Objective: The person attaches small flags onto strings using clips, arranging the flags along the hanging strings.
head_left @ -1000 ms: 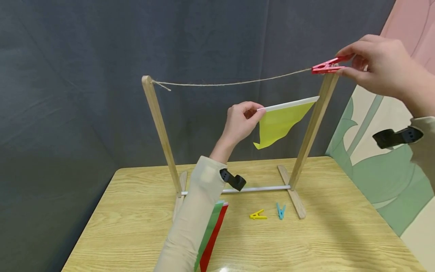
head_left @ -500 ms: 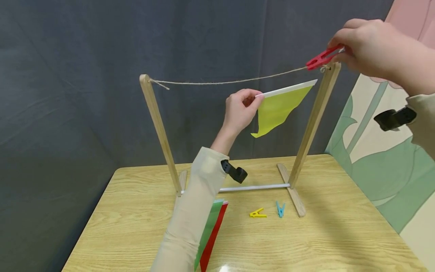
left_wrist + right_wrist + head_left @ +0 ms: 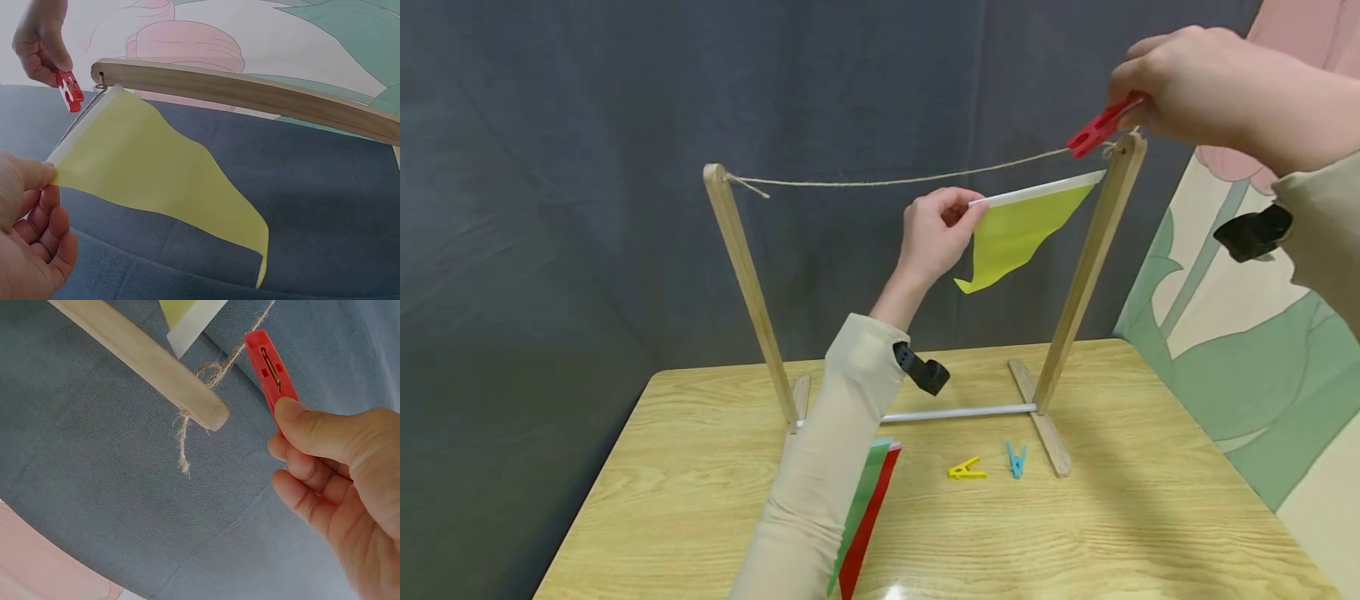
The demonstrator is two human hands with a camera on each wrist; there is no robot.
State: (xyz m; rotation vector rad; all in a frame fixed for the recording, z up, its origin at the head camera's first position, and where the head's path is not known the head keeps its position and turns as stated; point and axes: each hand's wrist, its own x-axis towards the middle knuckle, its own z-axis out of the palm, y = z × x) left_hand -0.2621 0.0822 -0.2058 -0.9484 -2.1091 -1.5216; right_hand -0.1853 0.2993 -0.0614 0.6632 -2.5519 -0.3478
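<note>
My left hand (image 3: 934, 237) pinches one end of the white top strip of a yellow triangular pennant (image 3: 1018, 233). The pennant hangs just below the twine (image 3: 865, 182), its far end close to the right post (image 3: 1090, 267). Up at the right end of the twine, my right hand (image 3: 1195, 87) grips a red clothespin (image 3: 1101, 131) between thumb and fingers. In the right wrist view the tip of the clothespin (image 3: 265, 359) is right at the twine (image 3: 236, 355), beside the knot at the post's top. The left wrist view has the pennant (image 3: 156, 165) spread out, point curled.
On the wooden table (image 3: 662, 467) lie a yellow clothespin (image 3: 966, 469) and a blue clothespin (image 3: 1017, 460). Green (image 3: 859, 508) and red pennants (image 3: 868, 525) lie partly under the left sleeve. The left post (image 3: 745, 292) and a white crossbar (image 3: 962, 412) complete the frame.
My right hand has moved left and up, turning the clothespin to a steeper slant; its handles have come closer together. The left hand has raised the pennant toward the twine.
</note>
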